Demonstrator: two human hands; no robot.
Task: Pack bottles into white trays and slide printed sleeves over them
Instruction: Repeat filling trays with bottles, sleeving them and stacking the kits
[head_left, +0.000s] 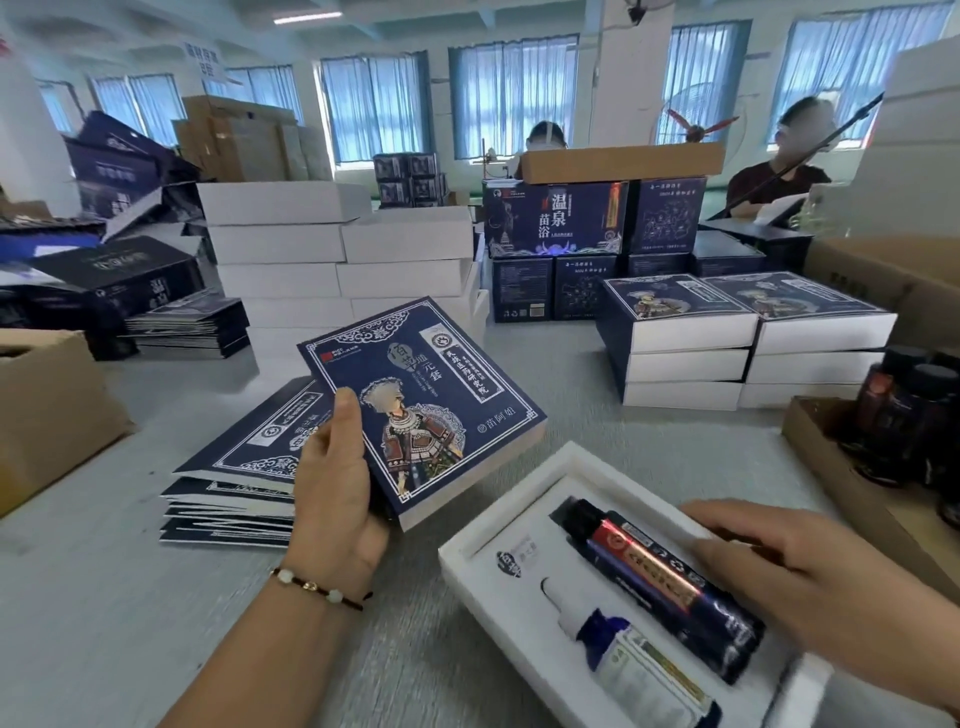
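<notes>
**Sleeve lifted in left grip, right grip on the loaded tray**

Left hand: grip curled round the lower left edge of one printed sleeve, thumb lying flat on its face, fingers hidden underneath. Held clear of the tabletop, tilted, long axis running from near-left up to far-right, printed face toward the camera. Navy blue, white ornamental border, a costumed figure in a silver headdress at centre, white lettering above, white edge showing along the lower side.

Right hand: grip loosely spread, fingers gently bent, resting on the near-right rim of the white tray and touching the dark bottle. Whether pinching the bottle or only lying against it, cannot tell.

White tray flat on the tabletop at lower right, set diagonally. Dark bottle lying in its recess, black cap pointing up-left, red and gold label strip along its length. Beside it, nearer the camera, a small blue bottle with white cap, roughly parallel.

Just behind the left hand, a stack of flat sleeves on the tabletop. Further back on the right, sleeved boxes in two piles.
</notes>
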